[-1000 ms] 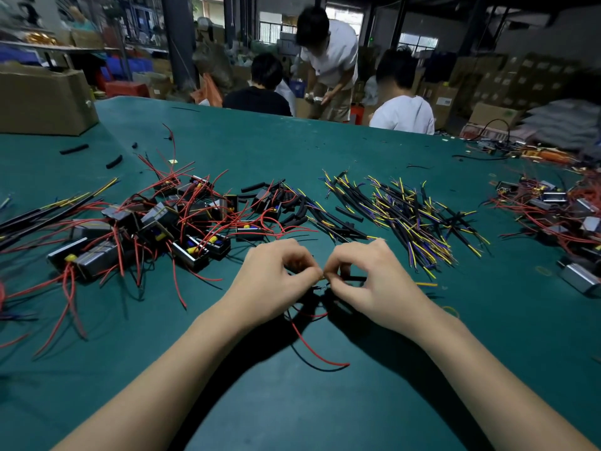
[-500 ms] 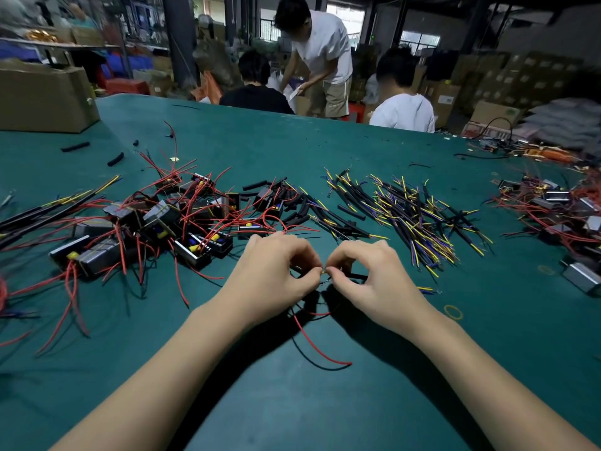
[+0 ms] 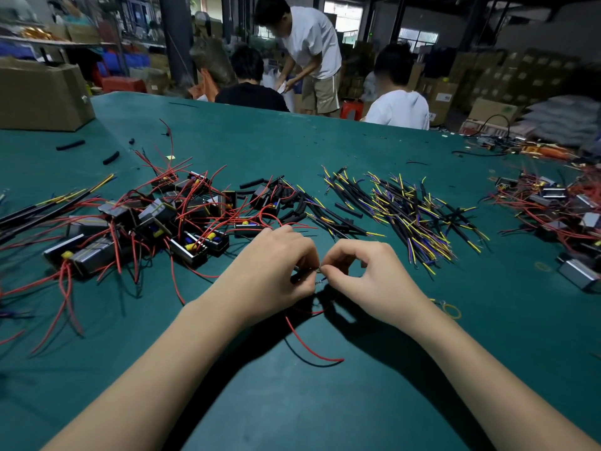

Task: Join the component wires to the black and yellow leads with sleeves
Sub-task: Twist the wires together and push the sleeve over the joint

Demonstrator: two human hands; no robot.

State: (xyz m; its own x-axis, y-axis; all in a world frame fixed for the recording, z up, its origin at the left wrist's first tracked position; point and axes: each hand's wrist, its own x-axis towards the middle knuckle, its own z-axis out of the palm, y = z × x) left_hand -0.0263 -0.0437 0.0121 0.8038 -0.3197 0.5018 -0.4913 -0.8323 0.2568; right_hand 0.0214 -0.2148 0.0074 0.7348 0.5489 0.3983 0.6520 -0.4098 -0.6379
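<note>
While both hands meet at the centre of the frame, the left hand [image 3: 276, 271] pinches a thin wire end [image 3: 317, 270] between thumb and curled fingers, and the right hand [image 3: 367, 275] pinches the matching end from the other side, fingertips nearly touching. A red wire [image 3: 305, 343] trails from under the hands toward the lower centre, lying on the green surface [image 3: 325, 402]. Just above the hands, at centre right, a loose heap of black and yellow leads [image 3: 413, 216] is spread out, with black sleeves [image 3: 292, 206] lying to its left. A tangle of components with red wires [image 3: 162, 222] fills the centre left. A yellow rubber band [image 3: 452, 311] lies right of the right wrist. A cardboard box [image 3: 42, 96] stands at upper left; three people [image 3: 312, 53] work beyond the far edge.
</note>
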